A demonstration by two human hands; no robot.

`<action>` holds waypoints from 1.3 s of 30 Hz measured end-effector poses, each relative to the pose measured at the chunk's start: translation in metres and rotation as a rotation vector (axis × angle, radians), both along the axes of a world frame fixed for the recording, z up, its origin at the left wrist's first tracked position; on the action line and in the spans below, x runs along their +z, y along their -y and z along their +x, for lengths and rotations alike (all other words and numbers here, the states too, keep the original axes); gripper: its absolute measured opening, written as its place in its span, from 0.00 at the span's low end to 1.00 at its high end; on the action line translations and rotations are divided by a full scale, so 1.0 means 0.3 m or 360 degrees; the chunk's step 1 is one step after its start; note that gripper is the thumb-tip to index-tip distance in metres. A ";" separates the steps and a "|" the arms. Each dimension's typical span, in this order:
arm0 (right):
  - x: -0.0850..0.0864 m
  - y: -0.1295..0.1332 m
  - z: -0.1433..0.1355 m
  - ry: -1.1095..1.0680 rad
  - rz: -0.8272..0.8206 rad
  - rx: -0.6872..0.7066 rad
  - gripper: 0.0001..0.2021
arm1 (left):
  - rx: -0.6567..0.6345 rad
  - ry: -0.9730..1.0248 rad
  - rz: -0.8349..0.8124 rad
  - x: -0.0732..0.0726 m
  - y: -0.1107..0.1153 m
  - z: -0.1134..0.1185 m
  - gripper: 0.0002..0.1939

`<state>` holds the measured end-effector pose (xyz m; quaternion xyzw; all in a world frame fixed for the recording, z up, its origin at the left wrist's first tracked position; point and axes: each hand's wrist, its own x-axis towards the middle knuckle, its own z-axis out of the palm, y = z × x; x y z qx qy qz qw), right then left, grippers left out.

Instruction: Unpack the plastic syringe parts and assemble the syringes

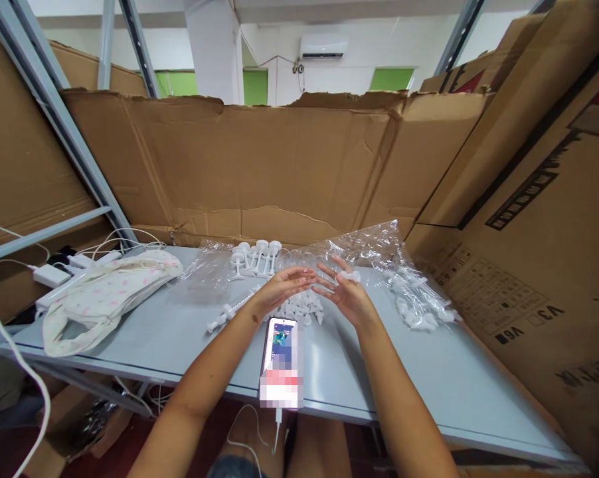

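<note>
My left hand (285, 287) reaches in over the table with its fingers stretched toward the other hand, and no object shows in it. Facing it, my right hand (348, 297) has its fingers spread, with a small white plastic piece (350, 275) held by the thumb. Below the hands lies a pile of small pointed white plastic pieces (307, 307). White stemmed parts with round heads (262, 249) stand behind my left hand. A long white ribbed part (232, 312) lies left of my left forearm. Between the forearms is a phone (281, 362), its screen partly blurred.
Clear plastic bags (207, 269) lie at the back; another bag holding white pieces (419, 302) is at right. A pale cloth bag (113, 299) and white chargers (53, 275) sit at left. Cardboard walls (269, 159) enclose the grey table (453, 392). A cable (278, 417) hangs from the phone.
</note>
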<state>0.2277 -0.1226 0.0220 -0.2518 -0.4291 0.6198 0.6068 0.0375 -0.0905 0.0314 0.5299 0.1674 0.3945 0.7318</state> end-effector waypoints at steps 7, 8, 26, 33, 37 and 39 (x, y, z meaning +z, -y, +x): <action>-0.002 0.003 -0.010 -0.0005 0.0004 -0.0054 0.29 | 0.0049 0.0148 -0.0163 -0.034 -0.016 0.018 0.16; -0.001 0.004 -0.012 -0.0007 0.0013 -0.0070 0.30 | 0.0049 0.0185 -0.0201 -0.034 -0.018 0.017 0.15; -0.016 -0.006 -0.012 0.0101 0.0050 -0.0157 0.26 | 0.0167 -0.0159 0.0234 -0.018 -0.008 0.010 0.27; -0.013 -0.004 -0.016 0.0043 0.0035 -0.0136 0.26 | 0.0357 -0.0789 0.0778 -0.045 -0.029 0.002 0.21; -0.010 -0.006 -0.010 0.0013 -0.0017 -0.0190 0.25 | 0.0523 -0.1180 0.1141 -0.071 -0.059 -0.017 0.19; -0.009 -0.010 -0.002 -0.0016 -0.0041 -0.0239 0.24 | 0.0568 -0.1338 0.1371 -0.076 -0.069 -0.029 0.19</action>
